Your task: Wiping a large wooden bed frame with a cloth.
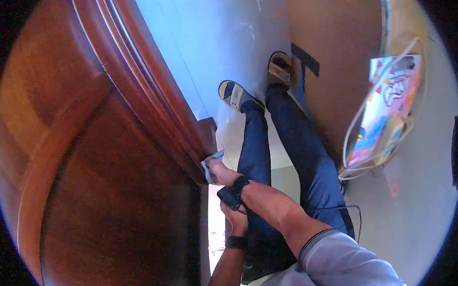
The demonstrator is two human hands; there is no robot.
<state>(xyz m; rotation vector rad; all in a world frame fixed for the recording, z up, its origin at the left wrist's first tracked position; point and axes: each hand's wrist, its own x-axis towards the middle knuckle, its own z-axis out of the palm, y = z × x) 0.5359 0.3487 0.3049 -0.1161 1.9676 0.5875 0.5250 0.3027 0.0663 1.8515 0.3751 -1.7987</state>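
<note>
My right hand (pixel 222 173) grips a crumpled pale cloth (pixel 215 157) against the end of a moulded dark wooden rail (pixel 154 102). A black strap (pixel 241 184) circles my right wrist. Beside it is a small black box (pixel 229 198), apparently with a thin cable; whether it hangs from the strap or is held is unclear. Just below, my left hand (pixel 237 218) has its fingers hidden behind that box, so its grip does not show. Another black band (pixel 236 242) is around the left wrist. A large reddish-brown wooden panel (pixel 128 200) fills the left side.
My slippered feet (pixel 234 96) stand on glossy pale tiles (pixel 202 40). On the right is a colourful printed bag (pixel 391 107) with a white cord loop. A black bar on a blue pole (pixel 305 59) stands by a brown panel (pixel 334 52). A dark cable (pixel 357 210) bends near my hip.
</note>
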